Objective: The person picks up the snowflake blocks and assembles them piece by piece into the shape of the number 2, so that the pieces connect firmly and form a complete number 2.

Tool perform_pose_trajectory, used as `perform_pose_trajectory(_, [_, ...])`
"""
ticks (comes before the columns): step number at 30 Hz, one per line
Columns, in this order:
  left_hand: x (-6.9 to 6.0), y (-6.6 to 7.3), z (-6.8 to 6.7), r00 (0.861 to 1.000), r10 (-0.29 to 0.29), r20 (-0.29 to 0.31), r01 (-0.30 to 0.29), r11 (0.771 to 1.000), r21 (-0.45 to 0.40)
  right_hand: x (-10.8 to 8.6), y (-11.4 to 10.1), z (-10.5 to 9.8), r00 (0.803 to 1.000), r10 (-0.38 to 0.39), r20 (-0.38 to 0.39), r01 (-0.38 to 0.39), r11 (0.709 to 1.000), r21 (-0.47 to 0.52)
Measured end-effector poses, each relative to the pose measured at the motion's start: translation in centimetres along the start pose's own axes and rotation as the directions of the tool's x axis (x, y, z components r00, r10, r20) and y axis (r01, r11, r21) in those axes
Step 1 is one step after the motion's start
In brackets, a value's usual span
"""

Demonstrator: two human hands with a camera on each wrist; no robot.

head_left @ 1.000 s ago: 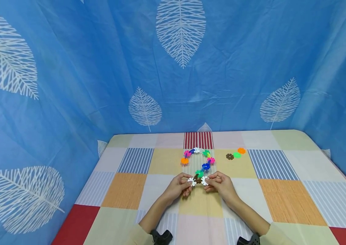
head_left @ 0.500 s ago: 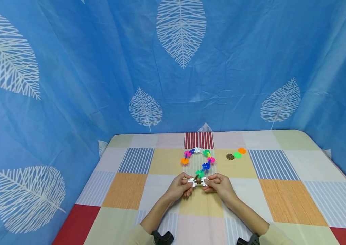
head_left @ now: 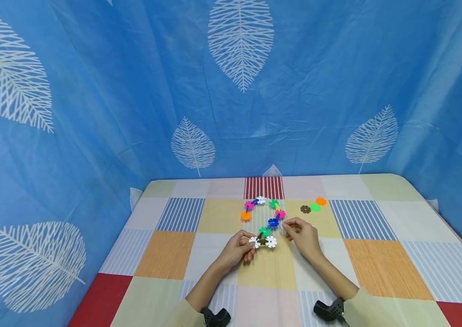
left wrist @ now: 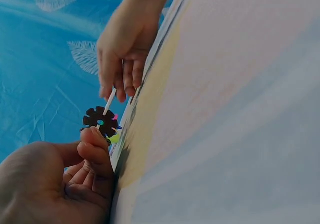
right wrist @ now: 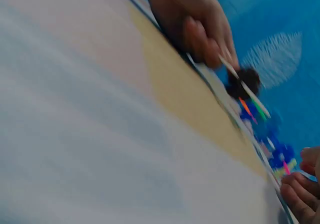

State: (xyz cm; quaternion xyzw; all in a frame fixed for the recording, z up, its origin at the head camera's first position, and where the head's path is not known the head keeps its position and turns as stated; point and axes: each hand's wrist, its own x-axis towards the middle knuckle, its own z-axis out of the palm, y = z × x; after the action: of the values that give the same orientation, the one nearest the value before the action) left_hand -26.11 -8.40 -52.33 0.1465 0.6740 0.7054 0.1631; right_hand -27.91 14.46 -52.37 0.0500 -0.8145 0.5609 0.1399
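Note:
In the head view my left hand (head_left: 234,250) pinches a white notched plastic disc (head_left: 254,242) between thumb and fingers. That disc is joined to brown discs (left wrist: 99,120), and a second white disc (head_left: 271,241) sticks out on their right side. From the brown ones a curved chain of linked discs runs away: green (head_left: 264,231), blue (head_left: 273,222), pink (head_left: 280,214), then more colours round to an orange disc (head_left: 245,216). My right hand (head_left: 303,237) hovers right of the chain, apart from it, fingers loosely bent and holding nothing that I can see.
Three loose discs lie on the patchwork tablecloth (head_left: 269,268) beyond my right hand: brown (head_left: 305,209), light green (head_left: 315,207) and orange (head_left: 321,201). A blue curtain (head_left: 239,127) with white leaf prints stands behind the table.
My right hand has let go of the right white disc and moved right and slightly away from me. The left hand keeps its pinch on the other white disc, almost in place.

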Motion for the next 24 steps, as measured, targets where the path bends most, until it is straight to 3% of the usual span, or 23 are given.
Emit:
perform_pose_trajectory(4, [0.0, 0.0, -0.1, 1.000, -0.022, -0.008, 0.022, 1.000, 0.017, 2.5, 2.0, -1.9, 0.986, -0.124, -0.111, 0.096, 0.967, -0.235])
perform_pose_trajectory(9, [-0.1, -0.2, -0.1, 1.000, -0.028, -0.010, 0.029, 0.999, 0.035, 4.8, 3.9, -3.8, 0.978, -0.190, -0.083, 0.145, 0.913, -0.382])
perform_pose_trajectory(15, [0.0, -0.1, 0.1, 1.000, -0.023, -0.007, 0.023, 0.999, 0.039, 5.6, 4.7, -4.9, 0.977, -0.209, -0.030, 0.174, 0.877, -0.448])
perform_pose_trajectory(24, [0.2, 0.0, 0.0, 0.999, -0.027, -0.022, 0.028, 0.998, 0.048, 5.4, 4.8, -5.0, 0.974, -0.221, -0.050, 0.181, 0.892, -0.415])
